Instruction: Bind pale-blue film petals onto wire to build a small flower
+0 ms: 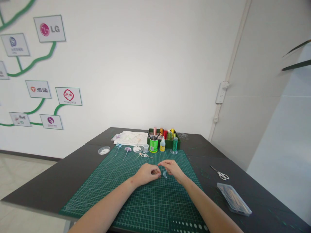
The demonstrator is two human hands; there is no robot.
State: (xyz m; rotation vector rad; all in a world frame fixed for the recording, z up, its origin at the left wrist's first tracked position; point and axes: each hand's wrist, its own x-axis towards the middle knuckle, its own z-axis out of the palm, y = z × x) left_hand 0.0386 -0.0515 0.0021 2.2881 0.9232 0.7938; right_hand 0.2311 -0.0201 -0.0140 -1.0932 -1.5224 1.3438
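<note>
Single head-worn view, forward and down over the cutting mat (136, 194).

Green gridded cutting mat (145, 200), black table (53, 184)

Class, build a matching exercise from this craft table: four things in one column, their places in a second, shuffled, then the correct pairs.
Things:
1. scissors
2. clear plastic box
3. green cup
4. small blue piece

Places:
A. between the left hand and right hand
B. at the far edge of the cutting mat, holding tools
C. on the dark table, right of the mat
D. near the table's right edge, nearer the camera than the scissors

Pairs: 1-C, 2-D, 3-B, 4-A
</note>
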